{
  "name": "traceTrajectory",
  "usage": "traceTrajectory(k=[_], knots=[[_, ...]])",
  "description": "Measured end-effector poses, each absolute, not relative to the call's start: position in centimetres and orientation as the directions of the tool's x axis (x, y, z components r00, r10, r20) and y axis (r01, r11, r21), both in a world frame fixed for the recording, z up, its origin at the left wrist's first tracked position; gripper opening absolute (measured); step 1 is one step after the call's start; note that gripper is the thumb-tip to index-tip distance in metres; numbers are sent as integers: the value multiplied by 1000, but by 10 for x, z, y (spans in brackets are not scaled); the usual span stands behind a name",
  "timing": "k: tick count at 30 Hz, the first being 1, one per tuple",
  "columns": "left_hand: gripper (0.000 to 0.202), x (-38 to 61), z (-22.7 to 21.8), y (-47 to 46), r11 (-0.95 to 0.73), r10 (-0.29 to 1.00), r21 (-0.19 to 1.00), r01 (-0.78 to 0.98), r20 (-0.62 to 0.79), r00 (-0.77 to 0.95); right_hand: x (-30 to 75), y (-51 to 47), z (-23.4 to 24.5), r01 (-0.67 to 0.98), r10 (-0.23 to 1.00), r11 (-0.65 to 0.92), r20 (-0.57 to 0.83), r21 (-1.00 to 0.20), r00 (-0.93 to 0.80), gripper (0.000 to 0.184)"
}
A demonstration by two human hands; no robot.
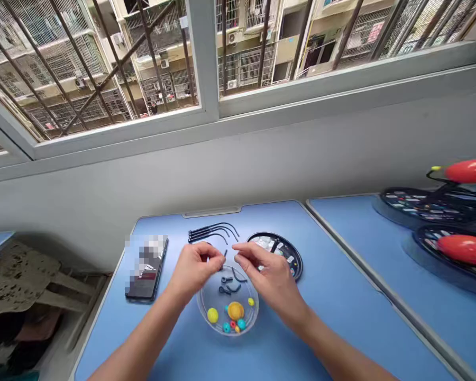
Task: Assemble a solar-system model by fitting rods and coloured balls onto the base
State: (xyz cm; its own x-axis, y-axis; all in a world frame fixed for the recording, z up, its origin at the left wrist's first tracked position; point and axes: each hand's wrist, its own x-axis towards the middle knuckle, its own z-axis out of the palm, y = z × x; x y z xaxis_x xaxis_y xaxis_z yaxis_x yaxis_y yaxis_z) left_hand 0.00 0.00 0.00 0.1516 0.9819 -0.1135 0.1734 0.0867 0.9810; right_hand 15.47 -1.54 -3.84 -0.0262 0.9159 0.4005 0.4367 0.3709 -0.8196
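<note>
My left hand (194, 267) and my right hand (265, 272) hover over the far edge of a round transparent dish (200, 304), fingertips close together. A thin dark rod (225, 254) shows at the left fingertips, apparently pinched there. Whatever the right fingers hold, if anything, is hidden. The dish contains small dark curved pieces (228, 286), a yellow ball (212, 315), a larger orange-yellow ball (235, 310) and several small coloured balls. Long dark curved rods (214, 233) lie just beyond my hands. A round black tray (289, 254) sits partly behind my right hand.
All this is on a blue table (115, 328), with a phone (146, 275) at its left. Another blue table (360, 254) on the right holds black discs with red domes (468, 171). A barred window (206, 58) and wall lie beyond.
</note>
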Motion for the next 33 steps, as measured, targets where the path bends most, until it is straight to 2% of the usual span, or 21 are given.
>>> traceTrajectory(k=[3,6,9,13,17,19,20,22,24,26,28,29,31,33], knots=[[19,2,3,-4,174,978,984,33,-176,115,150,-19,-43,446,838,517,539,-731,-87,21],[20,5,2,-8,205,973,978,-50,-198,116,146,-22,-44,406,817,551,571,-729,-82,19],[20,8,-1,-12,186,980,978,-91,-178,88,146,-24,-40,332,907,416,415,-847,-79,9],[19,15,0,-16,200,979,973,-118,-194,61,145,-24,-32,218,969,203,164,-955,-183,9],[17,16,2,-17,175,980,982,-78,-166,109,146,-23,-30,162,978,120,88,-980,-189,15],[19,11,-3,-15,104,993,994,40,-106,48,148,-20,-31,168,983,109,81,-980,-164,17],[18,7,-6,-14,62,997,986,154,-67,26,149,-19,-31,158,985,100,76,-982,-152,17],[15,1,-16,-13,-26,998,889,458,-4,63,151,-16,-32,92,988,72,58,-993,-141,17],[16,-1,-25,-14,-122,984,675,727,-15,179,152,-14,-32,2,990,44,44,-999,-134,20],[18,1,-32,-15,-214,959,449,868,-73,274,152,-13,-32,-58,990,31,38,-998,-132,21],[19,7,-36,-15,-271,941,279,921,-127,315,151,-12,-32,-68,990,34,43,-997,-136,18],[19,10,-37,-15,-289,934,230,929,-145,326,151,-12,-32,-57,989,38,46,-998,-138,16],[19,14,-38,-13,-304,928,202,931,-157,337,151,-11,-33,-25,990,48,51,-999,-132,12],[19,15,-38,-12,-298,933,269,916,-120,338,152,-11,-33,-20,991,54,56,-998,-123,10]])
